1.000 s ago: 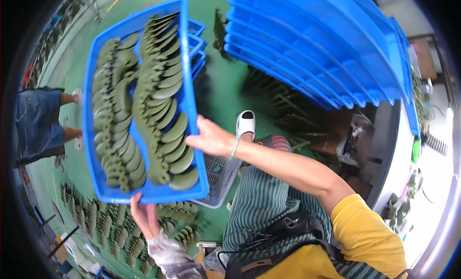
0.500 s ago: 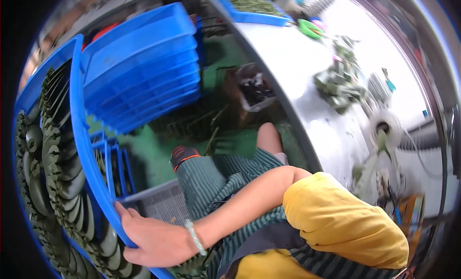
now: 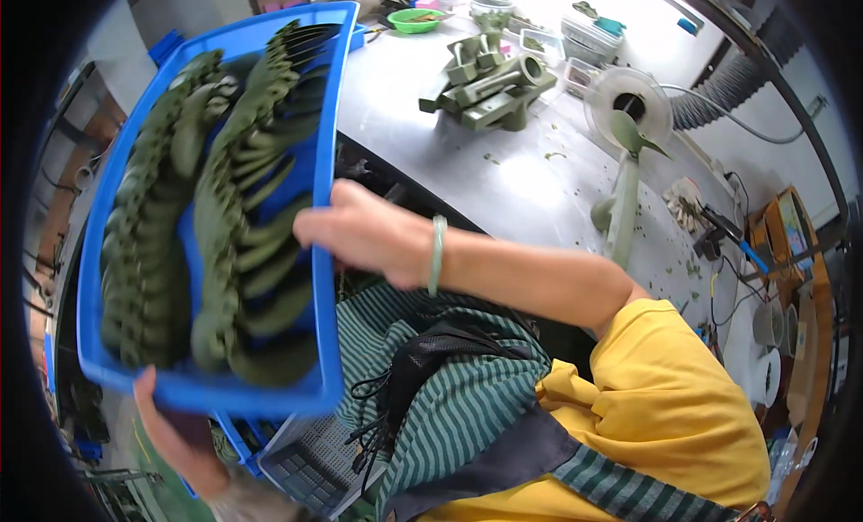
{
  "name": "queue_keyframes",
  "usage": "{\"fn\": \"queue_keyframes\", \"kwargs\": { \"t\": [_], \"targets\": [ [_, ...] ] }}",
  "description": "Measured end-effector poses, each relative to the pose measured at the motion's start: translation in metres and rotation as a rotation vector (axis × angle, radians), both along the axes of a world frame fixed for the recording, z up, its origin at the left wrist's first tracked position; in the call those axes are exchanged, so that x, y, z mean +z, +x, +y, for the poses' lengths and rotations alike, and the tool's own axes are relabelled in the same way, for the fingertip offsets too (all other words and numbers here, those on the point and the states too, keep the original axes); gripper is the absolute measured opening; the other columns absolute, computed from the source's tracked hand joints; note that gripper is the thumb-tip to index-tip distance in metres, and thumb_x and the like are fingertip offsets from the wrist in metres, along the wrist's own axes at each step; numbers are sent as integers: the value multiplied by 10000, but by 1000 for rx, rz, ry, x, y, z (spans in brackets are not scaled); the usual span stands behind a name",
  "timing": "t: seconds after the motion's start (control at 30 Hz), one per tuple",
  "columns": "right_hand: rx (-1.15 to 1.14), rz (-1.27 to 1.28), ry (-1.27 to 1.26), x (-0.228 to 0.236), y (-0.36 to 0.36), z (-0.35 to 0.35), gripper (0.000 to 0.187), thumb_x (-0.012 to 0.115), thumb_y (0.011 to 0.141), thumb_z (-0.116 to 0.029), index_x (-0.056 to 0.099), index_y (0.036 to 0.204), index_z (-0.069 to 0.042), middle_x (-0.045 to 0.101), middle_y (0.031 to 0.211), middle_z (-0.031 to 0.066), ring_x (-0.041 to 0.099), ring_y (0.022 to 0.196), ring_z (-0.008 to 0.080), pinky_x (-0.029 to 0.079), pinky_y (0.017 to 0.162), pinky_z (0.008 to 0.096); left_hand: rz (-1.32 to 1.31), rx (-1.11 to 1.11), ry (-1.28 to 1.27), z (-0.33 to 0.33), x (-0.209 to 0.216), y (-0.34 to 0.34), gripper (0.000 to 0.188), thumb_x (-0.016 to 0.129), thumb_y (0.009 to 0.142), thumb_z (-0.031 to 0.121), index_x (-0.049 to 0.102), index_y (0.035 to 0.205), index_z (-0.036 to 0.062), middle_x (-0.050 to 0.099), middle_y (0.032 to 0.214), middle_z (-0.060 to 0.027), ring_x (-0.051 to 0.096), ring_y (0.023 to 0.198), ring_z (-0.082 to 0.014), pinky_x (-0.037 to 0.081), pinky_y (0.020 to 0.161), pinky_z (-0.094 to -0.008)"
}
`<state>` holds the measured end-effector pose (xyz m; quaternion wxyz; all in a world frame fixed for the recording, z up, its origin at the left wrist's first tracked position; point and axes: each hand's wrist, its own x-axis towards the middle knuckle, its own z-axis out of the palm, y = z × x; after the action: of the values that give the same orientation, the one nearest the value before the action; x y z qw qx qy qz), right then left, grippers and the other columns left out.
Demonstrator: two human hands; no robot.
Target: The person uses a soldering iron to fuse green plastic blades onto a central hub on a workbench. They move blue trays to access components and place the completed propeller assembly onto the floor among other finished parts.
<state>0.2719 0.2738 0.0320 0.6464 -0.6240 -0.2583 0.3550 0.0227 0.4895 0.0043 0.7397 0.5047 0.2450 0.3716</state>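
Note:
A blue plastic tray (image 3: 202, 396) hangs tilted in front of me on the left, held by both hands. Rows of dark green, curved, blade-like parts (image 3: 261, 162) stand packed on edge inside it. My right hand (image 3: 373, 234), with a pale green bangle at the wrist, is closed round the tray's right rim. Below the near left corner, my left hand (image 3: 175, 437) supports the tray. Its thumb lies up against the rim, and the other fingers are mostly hidden beneath.
A metal worktable (image 3: 387, 135) runs along the right. On it lie a pile of olive-green moulded parts (image 3: 493, 86), a green bowl (image 3: 415, 19), a green stand-like piece (image 3: 622, 207), and a translucent round guard (image 3: 665, 108). A grey basket (image 3: 315, 459) sits low by my lap.
The loaded tray has come up and to the right, turning toward the worktable. My left hand has come into view under it. The stacked blue crates have left the view as my head turned.

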Motion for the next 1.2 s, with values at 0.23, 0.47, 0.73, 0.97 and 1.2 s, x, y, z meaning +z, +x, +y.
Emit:
{"fn": "queue_keyframes", "kwargs": {
  "t": [0.23, 0.47, 0.73, 0.97, 1.2],
  "targets": [
    [-308, 136, 0, -48, 115, 1, 156, 604, 789, -146, 509, 742, -31, 545, 742, 51, 603, 624, 180, 575, 605, 369, 85, -360, -206, 58, -12, 204, 203, 668, 788, 179, 565, 932, 79, 605, 892, -56, 602, 782, -209, 507, 683, -363],
    [-371, 207, -15, -65, 124, 17, 223, 612, 794, -149, 496, 877, 22, 563, 838, 123, 639, 678, 240, 569, 594, 396, 169, -484, -230, 105, -52, 252, 223, 672, 750, 153, 536, 919, 97, 557, 899, -41, 556, 902, -240, 492, 803, -415],
    [112, 164, -391, -59, 157, 42, 381, 467, 910, -208, 564, 1156, 66, 596, 1202, 218, 647, 1018, 302, 535, 845, 351, 249, -468, -169, 161, -102, 310, 289, 675, 783, 218, 599, 1018, 69, 646, 995, -78, 628, 888, -247, 519, 773, -373],
    [282, -967, -567, 65, 36, -155, 280, 525, 826, -211, 642, 918, 27, 655, 837, 238, 645, 808, 390, 509, 731, 478, 482, -450, -339, 96, -121, 320, 259, 700, 769, 151, 548, 937, 25, 577, 955, -145, 590, 886, -309, 520, 821, -442],
    [-281, -844, -598, 67, 0, -318, 162, 616, 871, -131, 651, 967, -6, 681, 763, 101, 667, 641, 165, 516, 591, 268, 580, -534, -316, 122, -103, 356, 181, 646, 732, 79, 523, 852, 21, 588, 855, -126, 595, 804, -293, 519, 783, -414]
  ]
}}
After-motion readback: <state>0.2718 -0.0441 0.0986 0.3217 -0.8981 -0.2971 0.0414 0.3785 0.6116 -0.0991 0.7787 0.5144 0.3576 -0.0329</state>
